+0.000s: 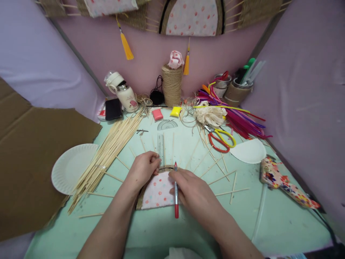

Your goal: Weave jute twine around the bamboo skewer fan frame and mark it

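My left hand (142,169) presses on the top left edge of a half-round piece covered in pink dotted fabric (157,194) with a twine rim, its fingers curled near a clear ruler (160,145). My right hand (192,190) rests on the fabric piece's right side and grips a red pen (176,194), tip pointing away from me at the rim. Thin wooden sticks (215,165) fan out from the piece over the green table (269,223).
A bundle of sticks (107,151) and a paper plate (71,167) lie left, on cardboard (29,158). Scissors (221,138), a half plate (249,151), pipe cleaners (239,120) and a patterned glue gun (283,181) lie right. A twine spool (171,84) and bottle (124,91) stand behind.
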Tool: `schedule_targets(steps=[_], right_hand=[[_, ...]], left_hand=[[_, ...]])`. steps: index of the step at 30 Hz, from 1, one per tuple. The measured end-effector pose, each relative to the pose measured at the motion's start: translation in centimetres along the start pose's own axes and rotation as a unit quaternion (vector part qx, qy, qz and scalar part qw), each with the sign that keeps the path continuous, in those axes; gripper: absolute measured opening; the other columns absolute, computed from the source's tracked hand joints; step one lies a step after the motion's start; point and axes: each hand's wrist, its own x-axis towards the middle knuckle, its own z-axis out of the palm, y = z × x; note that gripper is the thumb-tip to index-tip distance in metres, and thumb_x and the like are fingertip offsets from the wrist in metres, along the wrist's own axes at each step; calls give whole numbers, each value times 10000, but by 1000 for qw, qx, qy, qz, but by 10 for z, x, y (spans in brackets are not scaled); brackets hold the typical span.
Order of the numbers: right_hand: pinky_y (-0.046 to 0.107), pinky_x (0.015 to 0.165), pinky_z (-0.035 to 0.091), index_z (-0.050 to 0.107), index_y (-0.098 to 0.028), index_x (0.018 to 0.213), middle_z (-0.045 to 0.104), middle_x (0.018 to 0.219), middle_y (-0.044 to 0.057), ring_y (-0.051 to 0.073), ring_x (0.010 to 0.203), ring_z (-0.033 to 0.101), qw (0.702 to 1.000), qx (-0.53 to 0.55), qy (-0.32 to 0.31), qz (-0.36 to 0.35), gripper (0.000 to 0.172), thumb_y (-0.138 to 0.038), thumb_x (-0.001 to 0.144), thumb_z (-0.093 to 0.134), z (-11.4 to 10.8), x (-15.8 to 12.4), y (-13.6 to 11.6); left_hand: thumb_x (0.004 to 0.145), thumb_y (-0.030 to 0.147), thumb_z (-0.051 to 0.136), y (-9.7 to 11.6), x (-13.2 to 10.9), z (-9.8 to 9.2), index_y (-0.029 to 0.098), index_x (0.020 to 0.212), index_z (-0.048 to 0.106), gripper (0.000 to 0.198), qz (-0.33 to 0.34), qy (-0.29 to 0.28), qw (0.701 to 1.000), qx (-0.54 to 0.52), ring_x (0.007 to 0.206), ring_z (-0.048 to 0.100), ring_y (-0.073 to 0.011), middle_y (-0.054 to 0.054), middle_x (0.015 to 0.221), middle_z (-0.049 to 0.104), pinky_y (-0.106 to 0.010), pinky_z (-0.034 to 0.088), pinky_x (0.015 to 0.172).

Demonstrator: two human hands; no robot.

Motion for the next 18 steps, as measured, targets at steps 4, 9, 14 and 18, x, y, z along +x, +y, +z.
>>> schedule_targets(steps=[4, 9, 14, 18], right_hand=[[308, 803, 441, 558, -177, 1101, 637, 1002, 83, 201, 971, 567, 999, 13, 42, 1, 291, -77, 848, 455, -2, 1, -2], [320, 797, 472, 576, -199, 1096, 667, 984, 77, 198, 942, 601, 990, 72, 121, -14, 283, -106, 869, 437, 0, -3, 2], [281, 706, 519, 581, -215, 1091, 687, 839, 37, 155, 748, 650, 912, 301, 278, 33, 220, -251, 906, 466, 2, -1, 3], [208, 466, 471, 555, -241, 1040, 605, 688, -18, 86, 490, 544, 772, 503, 387, 43, 165, -290, 918, 456, -22, -6, -21]], left_hand=[[774, 348, 509, -1, 0, 1, 185, 837, 607, 200, 7, -1, 1000, -2, 474, 592, -137, 25, 564, 626, -259, 455, 587], [775, 349, 504, 0, 0, 0, 188, 839, 612, 204, 7, 5, 1000, 4, 478, 595, -137, 31, 571, 634, -260, 456, 602], [769, 312, 495, 0, 0, 0, 183, 855, 625, 202, 10, 6, 1000, 23, 511, 622, -146, 31, 560, 643, -258, 456, 628], [767, 314, 503, 0, 0, 0, 175, 824, 632, 198, 19, 7, 1000, 18, 495, 615, -141, 21, 565, 651, -257, 456, 618]])
